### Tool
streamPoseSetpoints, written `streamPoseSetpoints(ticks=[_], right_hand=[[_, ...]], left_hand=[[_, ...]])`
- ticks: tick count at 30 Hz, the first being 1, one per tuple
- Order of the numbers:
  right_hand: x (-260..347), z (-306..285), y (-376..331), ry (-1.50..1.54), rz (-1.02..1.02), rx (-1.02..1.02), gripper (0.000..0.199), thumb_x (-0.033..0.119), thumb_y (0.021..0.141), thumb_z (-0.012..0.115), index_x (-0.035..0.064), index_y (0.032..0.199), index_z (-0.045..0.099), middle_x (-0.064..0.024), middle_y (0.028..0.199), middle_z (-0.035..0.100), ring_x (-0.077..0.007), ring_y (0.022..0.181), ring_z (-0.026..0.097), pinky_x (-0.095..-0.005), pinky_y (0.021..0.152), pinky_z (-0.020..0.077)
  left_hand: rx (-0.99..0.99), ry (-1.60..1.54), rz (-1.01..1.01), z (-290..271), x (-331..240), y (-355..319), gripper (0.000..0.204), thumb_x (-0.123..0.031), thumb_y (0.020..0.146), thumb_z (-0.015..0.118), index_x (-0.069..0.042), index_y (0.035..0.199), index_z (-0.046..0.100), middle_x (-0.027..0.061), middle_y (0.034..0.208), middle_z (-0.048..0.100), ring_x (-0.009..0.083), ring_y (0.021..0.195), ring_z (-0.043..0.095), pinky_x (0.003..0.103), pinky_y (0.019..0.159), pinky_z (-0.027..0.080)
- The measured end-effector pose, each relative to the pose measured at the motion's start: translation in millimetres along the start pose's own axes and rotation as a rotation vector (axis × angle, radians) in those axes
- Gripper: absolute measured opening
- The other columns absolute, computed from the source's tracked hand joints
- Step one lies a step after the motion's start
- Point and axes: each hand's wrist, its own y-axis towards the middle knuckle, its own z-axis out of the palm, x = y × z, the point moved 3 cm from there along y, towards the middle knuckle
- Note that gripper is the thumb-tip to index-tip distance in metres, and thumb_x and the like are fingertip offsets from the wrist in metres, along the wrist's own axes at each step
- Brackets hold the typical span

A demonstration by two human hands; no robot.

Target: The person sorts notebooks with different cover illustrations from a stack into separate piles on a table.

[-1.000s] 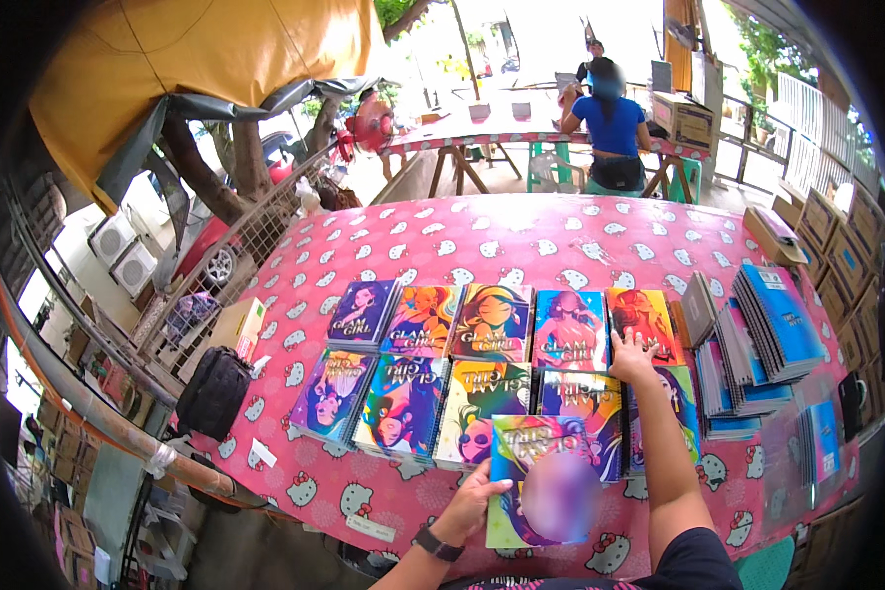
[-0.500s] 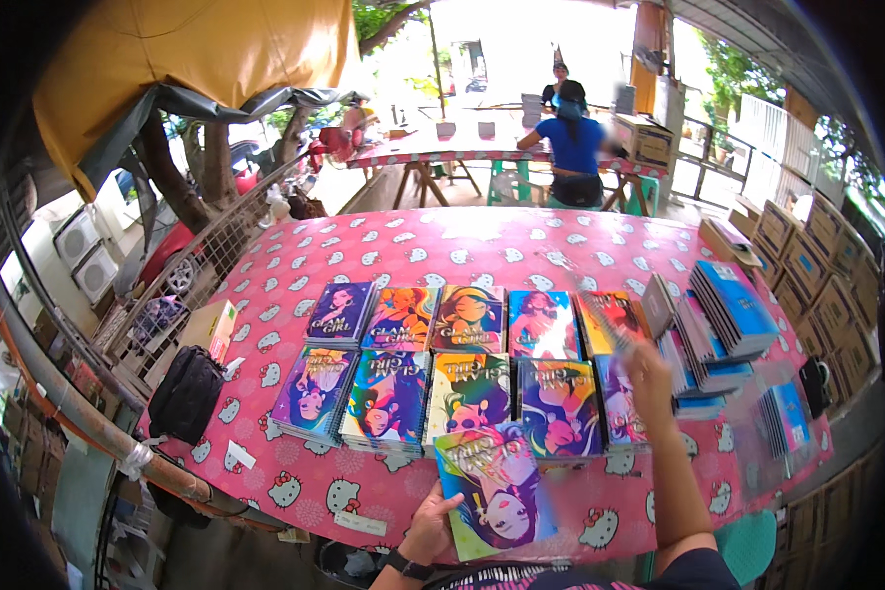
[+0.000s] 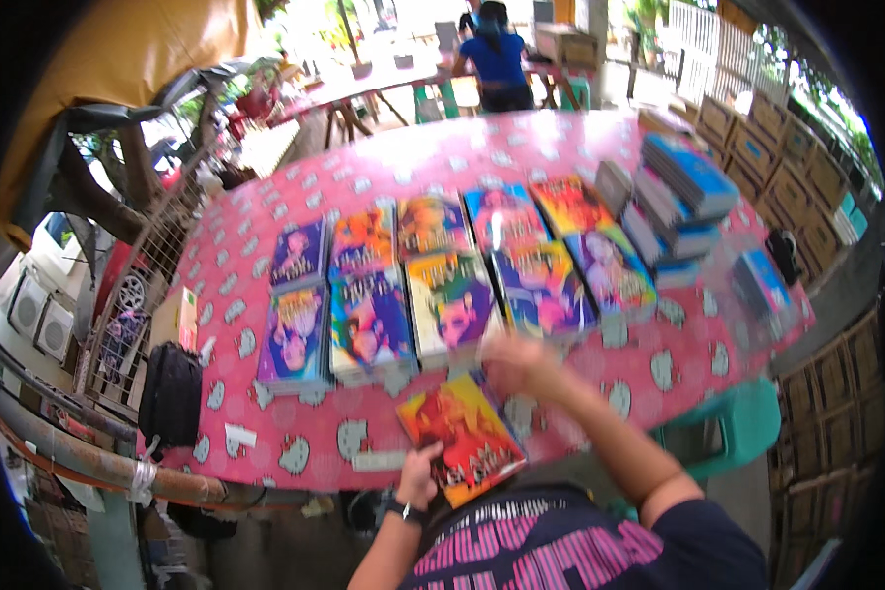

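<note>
left hand (image 3: pixel 419 476) grips red-yellow notebook (image 3: pixel 469 439) by left edge | notebook extends rightward from it, bodyward of right hand (image 3: pixel 517 364), long axis slanting far-left to near-right | left hand nearer | right blurred, grasp unclear

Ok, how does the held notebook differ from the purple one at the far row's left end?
The held notebook is mostly red and yellow; the far-row notebook, purple. The left hand grips the held notebook; the far-row notebook lies in its row, untouched. Both have illustrated covers.
</note>
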Motion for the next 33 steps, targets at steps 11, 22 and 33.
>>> streamPoseSetpoints(ticks=[11, 22, 33], right_hand=[[-105, -35, -51, -0.627, 0.295, 0.147, 0.055, 0.013, 0.076, 0.065, 0.0111, 0.129, 0.049, -0.0124, 0.135, 0.047, -0.0282, 0.129, 0.038, -0.0419, 0.106, 0.0297], [99, 104, -88, -0.250, 0.154, 0.053, 0.054, 0.010, 0.068, 0.067, 0.0063, 0.121, 0.055, -0.0146, 0.122, 0.056, -0.0312, 0.117, 0.050, -0.0431, 0.099, 0.0368], [-40, 8, 28, 0.093, 0.416, -0.145, 0.023, 0.014, 0.081, 0.065, 0.0083, 0.103, 0.065, -0.0122, 0.096, 0.067, -0.0253, 0.086, 0.062, -0.0360, 0.073, 0.0491]], left_hand=[[0.180, -0.042, -0.194, -24, -14, 19, 0.036, -0.018, 0.093, 0.043, 0.002, 0.123, 0.047, 0.0159, 0.120, 0.057, 0.0288, 0.109, 0.056, 0.043, 0.095, 0.045], [0.176, -0.116, 0.081, 4, -50, -9, 0.044, -0.033, 0.093, 0.044, -0.002, 0.124, 0.047, 0.0115, 0.120, 0.056, 0.0250, 0.108, 0.056, 0.041, 0.095, 0.044], [-0.005, 0.142, 0.050, -41, -50, 10, 0.027, -0.012, 0.085, 0.058, 0.002, 0.108, 0.054, 0.0111, 0.092, 0.065, 0.0221, 0.079, 0.065, 0.035, 0.072, 0.055]])
